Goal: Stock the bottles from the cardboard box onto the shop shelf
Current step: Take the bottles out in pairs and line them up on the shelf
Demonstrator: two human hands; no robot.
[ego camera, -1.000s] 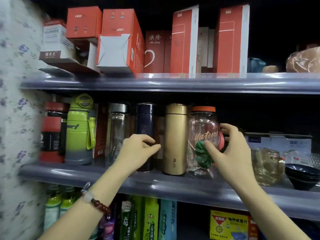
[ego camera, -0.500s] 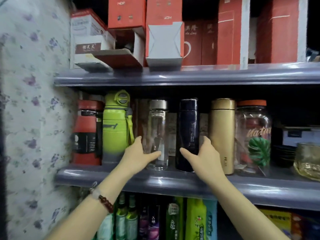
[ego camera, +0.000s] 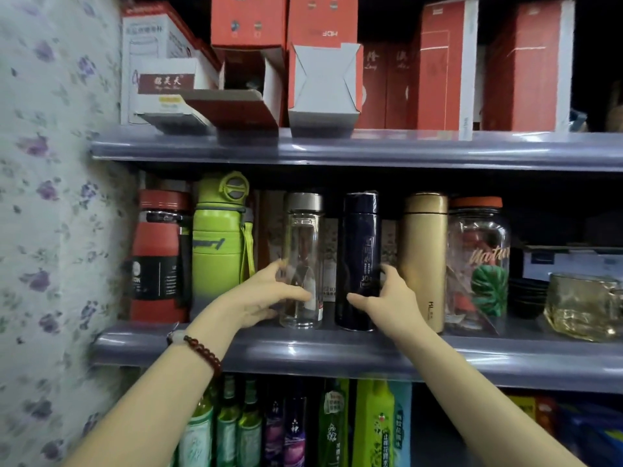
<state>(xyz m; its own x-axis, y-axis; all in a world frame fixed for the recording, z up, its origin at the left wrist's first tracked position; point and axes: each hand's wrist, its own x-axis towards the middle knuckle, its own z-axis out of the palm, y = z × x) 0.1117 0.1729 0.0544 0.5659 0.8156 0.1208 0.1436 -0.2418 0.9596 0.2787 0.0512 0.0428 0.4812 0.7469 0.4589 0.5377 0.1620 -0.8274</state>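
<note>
A row of bottles stands on the middle shelf (ego camera: 337, 355): a red bottle (ego camera: 158, 254), a lime-green sport bottle (ego camera: 219, 244), a clear glass bottle with a silver cap (ego camera: 303, 237), a dark navy flask (ego camera: 360, 237), a gold flask (ego camera: 425, 251) and a glass jar with an orange lid (ego camera: 478, 251). My left hand (ego camera: 266, 298) wraps around the lower part of the clear bottle. My right hand (ego camera: 387, 298) grips the lower part of the navy flask. The cardboard box is out of view.
Red and white product boxes (ego camera: 323, 79) fill the upper shelf. A glass mug (ego camera: 583, 305) and dark bowls (ego camera: 529, 294) sit at the right of the middle shelf. Green and purple bottles (ego camera: 249, 429) stand on the lower shelf. A floral wall (ego camera: 50, 230) closes the left side.
My right hand left the glass jar and moved left onto the navy flask. My left hand shifted from the navy flask to the clear bottle. The view swung left.
</note>
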